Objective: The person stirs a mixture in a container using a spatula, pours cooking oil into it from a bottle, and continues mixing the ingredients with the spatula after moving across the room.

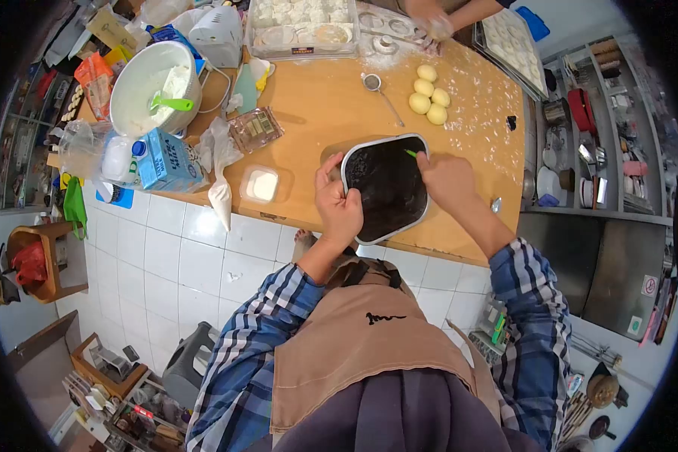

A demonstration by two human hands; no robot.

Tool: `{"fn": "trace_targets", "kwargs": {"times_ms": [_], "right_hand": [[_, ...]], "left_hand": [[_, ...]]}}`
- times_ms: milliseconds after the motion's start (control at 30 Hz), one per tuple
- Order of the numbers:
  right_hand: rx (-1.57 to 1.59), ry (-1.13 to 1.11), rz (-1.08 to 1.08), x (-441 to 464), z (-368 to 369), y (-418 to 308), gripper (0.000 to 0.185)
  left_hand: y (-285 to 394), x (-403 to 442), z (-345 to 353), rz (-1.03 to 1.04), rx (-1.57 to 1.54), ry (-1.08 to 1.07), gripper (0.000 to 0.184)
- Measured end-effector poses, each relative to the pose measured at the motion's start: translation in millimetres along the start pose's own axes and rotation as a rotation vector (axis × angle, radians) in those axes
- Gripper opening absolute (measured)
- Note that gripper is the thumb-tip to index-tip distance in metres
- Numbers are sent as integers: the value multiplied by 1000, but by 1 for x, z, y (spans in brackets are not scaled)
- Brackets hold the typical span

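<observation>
My left hand (339, 202) grips the left rim of a deep baking tin (385, 139) with rounded corners, thumb on the inner side and fingers around the outside. The tin is tilted towards me at the table's front edge. Its inside looks dark, with shiny patches; I cannot tell whether that is bare metal or something in it. At the upper right rim, my right hand (448, 181) is closed around a slim tool with a green part (410, 153) pointing into the tin. The rest of the tool is hidden by my fingers.
Pale yellow dough balls (429, 96) and a small sieve (372, 83) lie behind the tin. To the left are a piping bag (220, 197), a white tub (260, 183), a milk carton (163, 160) and a large bowl (120, 94). Another person's hands (431, 21) work at the floury far edge.
</observation>
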State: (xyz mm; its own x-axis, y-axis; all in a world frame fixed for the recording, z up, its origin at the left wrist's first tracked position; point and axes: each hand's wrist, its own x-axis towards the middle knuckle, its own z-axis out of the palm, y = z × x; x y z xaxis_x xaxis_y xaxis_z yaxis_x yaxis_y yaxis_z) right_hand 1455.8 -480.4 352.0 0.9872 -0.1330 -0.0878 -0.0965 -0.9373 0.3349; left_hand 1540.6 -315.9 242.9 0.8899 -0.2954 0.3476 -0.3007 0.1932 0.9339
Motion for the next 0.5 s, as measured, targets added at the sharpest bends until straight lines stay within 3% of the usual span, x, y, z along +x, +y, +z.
{"fn": "trace_targets", "kwargs": {"times_ms": [100,200,300,400,500], "right_hand": [[86,-174,78,-20,14,-18,18],[119,-208,-34,-30,9,-21,18],[66,41,0,-9,-14,-15,17],[-19,75,-43,2,0,-6,17],[71,-149,83,-16,23,-13,15]], "left_hand": [[-1,0,0,-21,-3,2,20],[2,-1,-2,-54,15,2,20],[5,-1,-1,-42,-2,-7,16],[9,0,1,-21,9,5,11],[7,-2,-2,-33,4,-23,14]]}}
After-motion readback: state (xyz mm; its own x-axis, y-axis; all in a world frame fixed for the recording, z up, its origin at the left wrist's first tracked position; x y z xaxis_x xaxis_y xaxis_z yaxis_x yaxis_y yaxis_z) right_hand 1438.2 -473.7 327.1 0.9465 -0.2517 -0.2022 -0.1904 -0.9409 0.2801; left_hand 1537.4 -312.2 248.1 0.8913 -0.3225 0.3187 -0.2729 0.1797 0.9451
